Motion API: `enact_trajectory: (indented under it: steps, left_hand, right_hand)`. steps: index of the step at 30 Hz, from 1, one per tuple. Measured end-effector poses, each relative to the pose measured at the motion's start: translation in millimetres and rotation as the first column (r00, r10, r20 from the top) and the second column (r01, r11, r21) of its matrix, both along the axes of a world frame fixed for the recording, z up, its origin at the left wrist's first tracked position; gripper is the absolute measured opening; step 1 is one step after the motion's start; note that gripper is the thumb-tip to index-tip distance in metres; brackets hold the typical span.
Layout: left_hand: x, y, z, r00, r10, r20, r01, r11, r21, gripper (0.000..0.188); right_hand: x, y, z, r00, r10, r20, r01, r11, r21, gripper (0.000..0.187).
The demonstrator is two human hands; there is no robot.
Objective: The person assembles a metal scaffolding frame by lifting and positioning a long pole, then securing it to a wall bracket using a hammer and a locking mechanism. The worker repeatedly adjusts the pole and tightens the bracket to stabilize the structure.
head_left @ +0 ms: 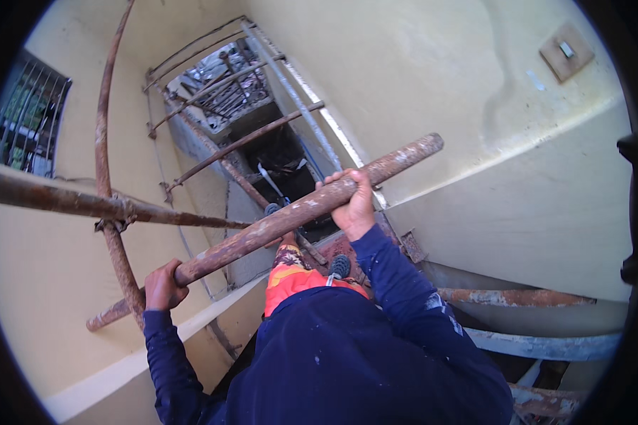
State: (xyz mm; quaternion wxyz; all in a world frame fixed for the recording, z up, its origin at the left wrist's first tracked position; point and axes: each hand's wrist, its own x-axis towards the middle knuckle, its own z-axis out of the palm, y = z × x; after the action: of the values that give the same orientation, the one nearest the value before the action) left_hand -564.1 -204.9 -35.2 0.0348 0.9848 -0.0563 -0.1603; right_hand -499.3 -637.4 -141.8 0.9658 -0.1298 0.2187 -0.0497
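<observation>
A thick, rust-brown metal pole (280, 221) with pale flaking patches lies slantwise across the view in front of me, its right end higher in the picture. My left hand (164, 285) is closed round its lower left part. Farther up, near the right end, my right hand (351, 204) grips it with the fingers over the top. Close to my left hand, a rusty upright scaffold pole (104, 152) passes by the held pole's left end; whether the two touch, I cannot tell.
Another rusty pole (49, 197) crosses the upright at left. Beyond stands a pole frame with rungs (248, 139) by a dark opening (268, 145). Yellow walls (418, 85) flank it, with a barred window (30, 120) left. More poles (517, 297) lie low at right.
</observation>
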Motion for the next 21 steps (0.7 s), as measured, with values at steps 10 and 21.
enact_trajectory:
  steps: [10,21]
  left_hand:
    - [39.3,-10.0,-13.6,0.984,-0.140,-0.114,0.133,0.989,-0.068,0.035]
    - [16.5,-43.2,-187.1,0.846,-0.153,-0.511,-0.153,0.849,-0.507,0.035]
  right_hand:
    - [11.0,-16.3,3.2,0.998,-0.033,-0.049,0.033,0.999,-0.006,0.020]
    - [-0.5,-34.7,48.2,0.970,-0.243,0.023,0.236,0.912,-0.334,0.009]
